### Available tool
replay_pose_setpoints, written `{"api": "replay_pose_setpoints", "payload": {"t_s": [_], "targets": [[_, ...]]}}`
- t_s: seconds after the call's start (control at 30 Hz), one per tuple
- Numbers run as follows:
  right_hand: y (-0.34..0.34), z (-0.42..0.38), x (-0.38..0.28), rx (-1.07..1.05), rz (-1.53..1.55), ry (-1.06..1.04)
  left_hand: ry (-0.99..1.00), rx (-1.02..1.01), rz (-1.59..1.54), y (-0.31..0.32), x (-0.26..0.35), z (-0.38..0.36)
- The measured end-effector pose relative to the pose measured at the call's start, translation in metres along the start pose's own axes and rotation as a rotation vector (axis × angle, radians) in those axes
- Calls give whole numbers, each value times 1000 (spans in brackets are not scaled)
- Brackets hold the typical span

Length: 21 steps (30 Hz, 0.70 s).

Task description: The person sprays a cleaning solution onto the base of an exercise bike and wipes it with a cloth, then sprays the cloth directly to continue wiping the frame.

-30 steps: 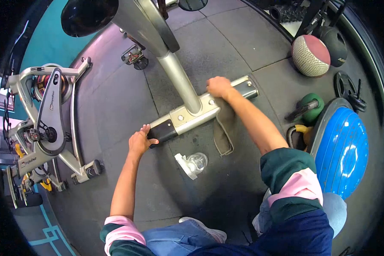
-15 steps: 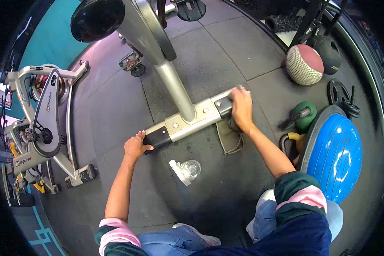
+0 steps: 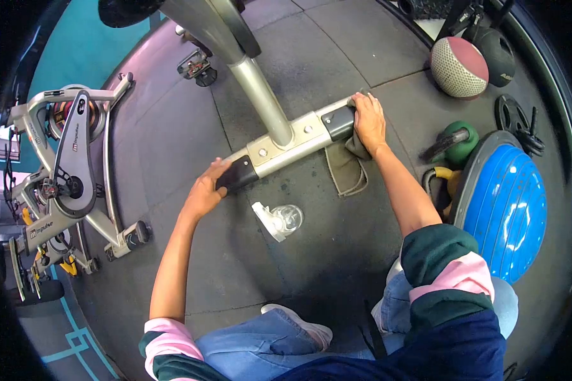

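In front of me is an exercise bike's rear stabilizer bar (image 3: 290, 143), silver with black end caps, joined at its middle to a slanted frame post (image 3: 260, 95). My left hand (image 3: 204, 190) grips the left end, its thumb against the black cap and its fingers around the tip. At the opposite end, my right hand (image 3: 369, 124) curls over the tip beside the other cap. A grey-brown cloth (image 3: 347, 171) hangs or lies below the bar near my right hand. On the floor between my arms is a clear bottle with a white spray head (image 3: 277, 220).
To the left stands another exercise bike (image 3: 76, 165). A blue balance dome (image 3: 505, 209) is at the right, near a green kettlebell (image 3: 461, 145) and a yellow-handled one (image 3: 445, 174). Behind them sit a pink-and-white ball (image 3: 459, 66), a black ball (image 3: 494, 56) and weight plates (image 3: 515, 120).
The bar and the floor items appear higher in view as the camera tilts. My right hand has settled from a blur onto the bar's end; my left hand's fingers have shifted around the left tip.
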State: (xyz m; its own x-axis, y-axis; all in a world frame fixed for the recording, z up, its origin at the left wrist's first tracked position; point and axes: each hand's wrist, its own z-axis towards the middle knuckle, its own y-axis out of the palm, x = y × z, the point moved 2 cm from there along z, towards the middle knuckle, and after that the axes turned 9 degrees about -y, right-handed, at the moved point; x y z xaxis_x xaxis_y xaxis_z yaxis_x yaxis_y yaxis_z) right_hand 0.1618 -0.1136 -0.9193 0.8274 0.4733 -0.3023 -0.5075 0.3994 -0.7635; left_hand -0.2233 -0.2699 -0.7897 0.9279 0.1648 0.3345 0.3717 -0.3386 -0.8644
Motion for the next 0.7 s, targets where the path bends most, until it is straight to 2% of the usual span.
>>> {"api": "replay_pose_setpoints", "payload": {"t_s": [0.03,0.1,0.2,0.27,0.3,0.33,0.37,0.4,0.43,0.47,0.53,0.57,0.6,0.67,0.7], "targets": [[2,0,0,4,-27,14,82,-116,0,-7,12,-4],[5,-1,4,0,-26,3,241,-195,90,-15,44,-23],[0,4,4,17,-17,-11,290,-268,396,-5,87,-57],[-4,8,5,-18,113,63,315,-234,420,12,93,-70],[-7,13,3,31,146,51,311,-233,411,16,91,-69],[-14,20,-6,18,146,42,363,-132,400,20,90,-68],[-19,28,-17,-27,235,16,410,-31,388,23,89,-69],[-27,38,-29,-72,323,-9,402,-34,374,25,88,-67],[-35,50,-40,-173,322,-71,454,-23,344,23,89,-64],[-45,65,-52,-182,327,-77,507,-8,318,20,89,-62],[-47,85,-70,-666,336,-146,563,24,347,22,86,-59],[-42,87,-69,-784,353,-232,578,-15,338,26,83,-57],[-45,86,-71,-787,349,-235,596,-51,325,29,82,-55],[-61,71,-78,-1159,292,-426,632,-13,335,27,87,-58],[-73,62,-80,-1225,273,-479,625,-55,299,29,88,-59]]}}
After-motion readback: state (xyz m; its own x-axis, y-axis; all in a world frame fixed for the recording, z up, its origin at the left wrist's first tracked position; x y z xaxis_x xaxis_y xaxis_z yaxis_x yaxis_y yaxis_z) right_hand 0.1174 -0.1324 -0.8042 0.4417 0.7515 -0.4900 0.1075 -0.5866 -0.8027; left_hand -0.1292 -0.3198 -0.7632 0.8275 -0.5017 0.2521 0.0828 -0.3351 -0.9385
